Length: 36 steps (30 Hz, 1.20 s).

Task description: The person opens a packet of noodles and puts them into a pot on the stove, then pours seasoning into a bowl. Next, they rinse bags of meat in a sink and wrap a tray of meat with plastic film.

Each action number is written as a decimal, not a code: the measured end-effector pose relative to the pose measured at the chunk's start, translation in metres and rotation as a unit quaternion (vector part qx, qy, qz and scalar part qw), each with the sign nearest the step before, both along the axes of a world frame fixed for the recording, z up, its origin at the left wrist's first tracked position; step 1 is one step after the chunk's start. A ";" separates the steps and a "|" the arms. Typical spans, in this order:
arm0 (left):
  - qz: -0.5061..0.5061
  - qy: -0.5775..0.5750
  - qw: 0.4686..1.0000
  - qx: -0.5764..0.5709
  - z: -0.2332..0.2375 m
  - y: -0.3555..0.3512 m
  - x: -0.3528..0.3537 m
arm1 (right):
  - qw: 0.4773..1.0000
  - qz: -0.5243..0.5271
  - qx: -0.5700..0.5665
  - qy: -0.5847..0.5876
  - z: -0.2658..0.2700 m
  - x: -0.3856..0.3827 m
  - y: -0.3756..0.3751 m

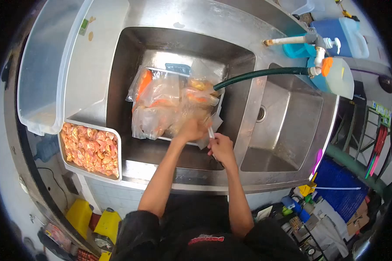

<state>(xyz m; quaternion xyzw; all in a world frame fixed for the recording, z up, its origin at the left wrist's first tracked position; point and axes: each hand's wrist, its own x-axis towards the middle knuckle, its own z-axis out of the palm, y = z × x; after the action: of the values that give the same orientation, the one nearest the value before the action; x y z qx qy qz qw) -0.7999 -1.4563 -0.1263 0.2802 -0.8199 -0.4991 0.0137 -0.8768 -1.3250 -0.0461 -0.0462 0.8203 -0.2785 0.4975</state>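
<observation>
My right hand (222, 149) is closed around what look like scissors (211, 132), pale blades pointing up and a dark handle showing below the fist. Close to its left, my left hand (193, 130) is over the near edge of the pile of clear plastic bags. Motion smears its fingers, so I cannot see whether they grip a bag. Several clear plastic bags (162, 92) with orange and yellowish contents lie heaped on a tray (222, 101) inside the large steel sink basin (183, 40).
A green hose (265, 73) runs from the tap (320, 56) to the bags. Left of the basin stands a metal tray (119, 150) of cut, seasoned meat (90, 150), below a large clear plastic tub (48, 65). A smaller basin (287, 108) is on the right.
</observation>
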 end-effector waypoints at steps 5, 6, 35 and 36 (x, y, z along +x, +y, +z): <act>-0.031 -0.217 0.975 -0.032 -0.035 0.030 -0.012 | 0.992 -0.062 -0.059 0.095 0.019 -0.005 0.002; -0.003 -0.158 0.986 -0.046 -0.040 0.021 -0.002 | 0.992 -0.045 -0.043 0.106 0.014 -0.003 0.002; 0.083 -0.166 0.973 -0.136 -0.013 -0.008 0.041 | 0.960 0.209 0.160 0.101 -0.083 -0.008 -0.038; 0.097 -0.157 0.974 -0.130 -0.013 -0.005 0.042 | 0.948 0.226 0.149 0.169 -0.045 -0.004 -0.033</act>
<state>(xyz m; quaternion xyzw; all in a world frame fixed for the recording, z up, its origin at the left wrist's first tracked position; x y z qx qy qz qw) -0.7581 -1.4615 -0.1395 0.4287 -0.8387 -0.3345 -0.0304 -0.8804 -1.3577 -0.0906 -0.2016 0.8926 -0.0215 0.4026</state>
